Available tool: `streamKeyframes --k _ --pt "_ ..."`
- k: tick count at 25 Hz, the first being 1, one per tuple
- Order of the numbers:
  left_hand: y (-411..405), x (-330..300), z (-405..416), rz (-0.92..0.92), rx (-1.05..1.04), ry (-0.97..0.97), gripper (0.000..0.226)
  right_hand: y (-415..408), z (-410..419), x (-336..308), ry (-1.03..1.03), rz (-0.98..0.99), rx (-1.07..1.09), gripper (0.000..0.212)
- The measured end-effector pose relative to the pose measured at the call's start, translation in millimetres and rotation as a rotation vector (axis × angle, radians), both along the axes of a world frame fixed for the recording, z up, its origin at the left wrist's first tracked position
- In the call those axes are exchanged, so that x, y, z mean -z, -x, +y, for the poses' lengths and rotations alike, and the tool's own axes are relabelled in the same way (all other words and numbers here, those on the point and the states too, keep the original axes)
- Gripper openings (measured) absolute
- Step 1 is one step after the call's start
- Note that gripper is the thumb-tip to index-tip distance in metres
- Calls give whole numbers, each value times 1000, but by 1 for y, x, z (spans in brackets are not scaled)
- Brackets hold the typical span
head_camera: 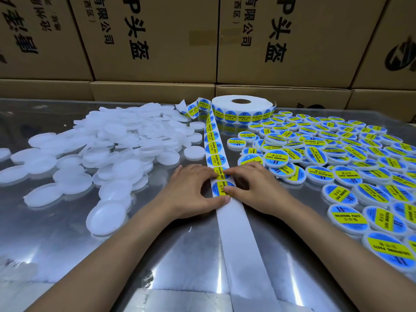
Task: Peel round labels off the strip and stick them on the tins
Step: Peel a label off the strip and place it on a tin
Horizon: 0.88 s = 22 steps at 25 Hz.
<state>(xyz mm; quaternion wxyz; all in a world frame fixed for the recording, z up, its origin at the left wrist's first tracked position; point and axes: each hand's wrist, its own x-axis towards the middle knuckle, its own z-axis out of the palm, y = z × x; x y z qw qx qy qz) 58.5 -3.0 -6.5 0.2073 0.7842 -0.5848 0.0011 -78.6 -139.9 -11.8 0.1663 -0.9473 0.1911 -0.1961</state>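
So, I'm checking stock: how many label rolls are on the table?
1: the label roll sits at the far edge of the table, between the blank tins and the labelled tins. Others may lie out of view.

A single head-worn view looks forward and down, close over the metal table [157,255]. The backing strip [238,233] runs from 6 o'clock toward 12; stacked cardboard boxes [157,41] fill the frame's top, farthest away.
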Motion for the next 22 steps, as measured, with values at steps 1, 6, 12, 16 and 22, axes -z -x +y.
streamKeyframes --k 1,6,12,16,22 --pt "0 0 0 12 -4 17 66 0 -1 0 -10 2 -3 47" --pt "-1 0 -1 37 -10 56 59 -2 2 -2 -39 -55 9 45" --pt "1 -3 -1 51 -8 34 59 0 7 -3 -34 -151 -11 23" --pt "-1 -3 0 34 32 -21 61 -2 10 -5 -81 -185 -45 16" --pt "-5 -4 4 44 87 -58 72 -2 15 -15 -521 -364 -68 23"
